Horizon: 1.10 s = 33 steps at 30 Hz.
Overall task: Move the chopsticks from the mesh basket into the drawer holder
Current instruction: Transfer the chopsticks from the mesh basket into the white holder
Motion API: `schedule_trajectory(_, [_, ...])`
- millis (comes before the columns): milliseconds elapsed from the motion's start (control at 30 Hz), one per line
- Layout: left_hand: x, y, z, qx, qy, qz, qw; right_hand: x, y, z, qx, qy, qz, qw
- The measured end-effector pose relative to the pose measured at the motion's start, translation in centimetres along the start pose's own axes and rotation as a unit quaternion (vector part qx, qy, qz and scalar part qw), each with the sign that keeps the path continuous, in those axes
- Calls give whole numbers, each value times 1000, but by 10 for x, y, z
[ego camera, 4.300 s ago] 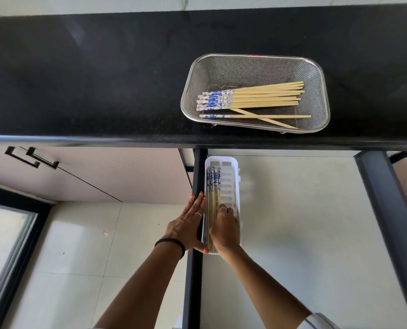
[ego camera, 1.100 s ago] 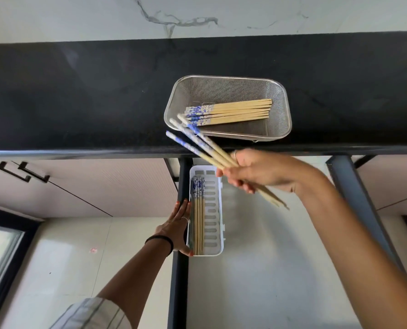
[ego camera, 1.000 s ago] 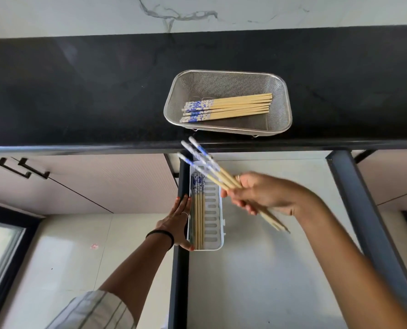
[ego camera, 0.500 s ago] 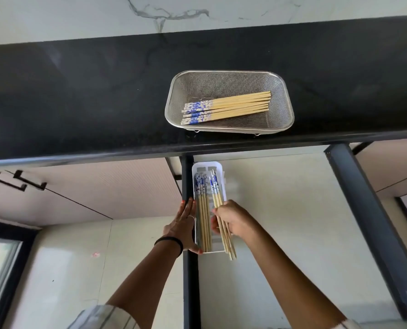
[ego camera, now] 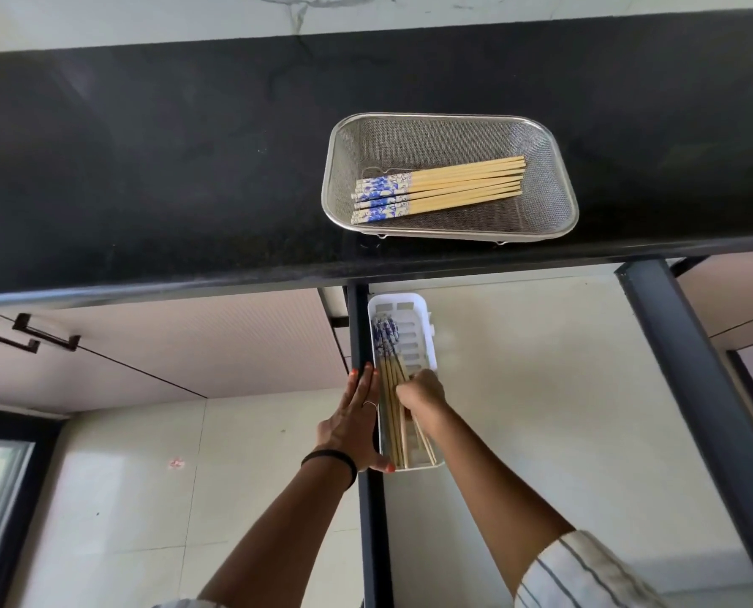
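Several chopsticks lie lengthwise in holder, blue ends away; right hand grip clamped on them.

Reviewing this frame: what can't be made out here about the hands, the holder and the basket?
Head view only:
- Right hand: its back hides the fingers and grip.
- White holder: near end covered by both hands; chopsticks inside too bunched to count.
- Basket chopsticks: overlapping, count unclear.
- Left hand: holder contact unclear.

right hand: fingers tucked into holder, grip unclear | chopsticks in holder: middles covered by hand, count unreadable | both sleeves: cut by bottom edge
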<state>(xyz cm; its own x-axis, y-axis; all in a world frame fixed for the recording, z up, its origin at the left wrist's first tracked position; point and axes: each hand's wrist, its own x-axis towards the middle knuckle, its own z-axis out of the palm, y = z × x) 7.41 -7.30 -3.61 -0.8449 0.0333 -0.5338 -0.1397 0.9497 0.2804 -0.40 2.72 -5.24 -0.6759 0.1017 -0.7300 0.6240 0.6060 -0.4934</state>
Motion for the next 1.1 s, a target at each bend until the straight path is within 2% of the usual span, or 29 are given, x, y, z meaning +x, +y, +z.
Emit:
schedule_trajectory(200, [-1,0,-2,3,-7,6,1000,-4,0,7,-59,31,-53,996])
schedule_trajectory(333, [-2,0,-3,3,-11,9,1000,-6,2,10,-43,66,-68,995])
schedule_trajectory(700, [-3,-1,-5,9,-19,9,1000,1,7,10,14,80,-55,995])
schedule_trajectory(967, [-3,-2,-5,14,-21,10,1000,-16,20,15,-76,156,-167,970])
schedule_trajectory(1100, [-2,-2,-3,17,-19,11,1000,-23,29,19,-88,153,-185,967])
